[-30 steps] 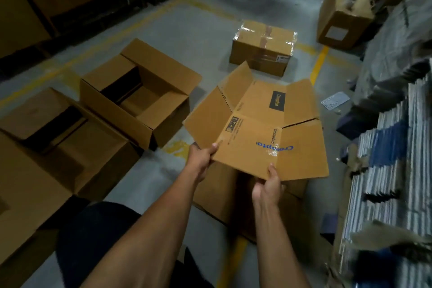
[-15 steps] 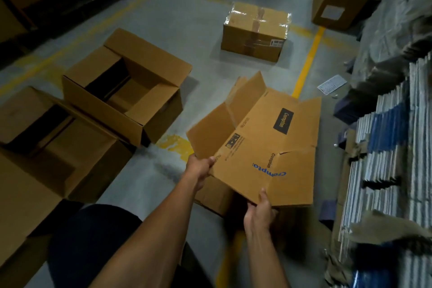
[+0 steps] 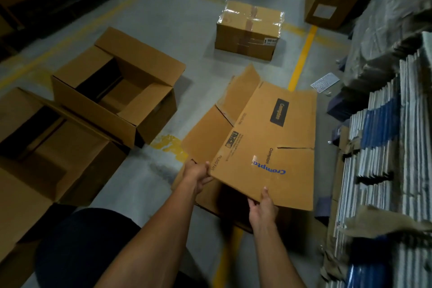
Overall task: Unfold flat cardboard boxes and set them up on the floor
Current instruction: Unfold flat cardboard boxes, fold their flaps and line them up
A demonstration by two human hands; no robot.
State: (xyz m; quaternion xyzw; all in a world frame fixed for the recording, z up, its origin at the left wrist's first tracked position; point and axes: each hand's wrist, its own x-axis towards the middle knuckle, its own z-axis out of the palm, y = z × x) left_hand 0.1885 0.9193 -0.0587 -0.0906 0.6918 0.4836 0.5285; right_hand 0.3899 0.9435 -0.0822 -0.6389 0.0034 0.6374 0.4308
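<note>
A person holds a part-opened cardboard box (image 3: 264, 145) off the warehouse floor (image 3: 163, 18) at centre frame, its flaps splayed toward the upper middle. The left hand (image 3: 197, 174) grips the near-left corner, fingers curled round the edge; the right hand (image 3: 263, 206) pinches the near edge from beneath, thumb on top of the printed panel.

The board looks light and fairly stiff, judging by how two hands at one edge keep the whole sheet up, though it will likely bow along its creases. The flap edges at upper centre appear scuffed and could tear if pulled hard. The surest hold is probably on opposite side walls close to the folds, so that pushing them toward each other squares the sleeve; a patch of glossy tape (image 3: 254, 159) near the blue lettering may be slick.

Counted: one box in hand; two open boxes standing on the floor, one (image 3: 117, 91) at centre left and another (image 3: 46, 145) at lower left; one flat piece of cardboard (image 3: 205, 196) lying below the held box. Further off, one sealed, taped carton (image 3: 247, 30) sits at upper centre and one more closed carton (image 3: 332, 0) at upper right. Stacked sheets (image 3: 385, 159) line the right edge, too many to count.
</note>
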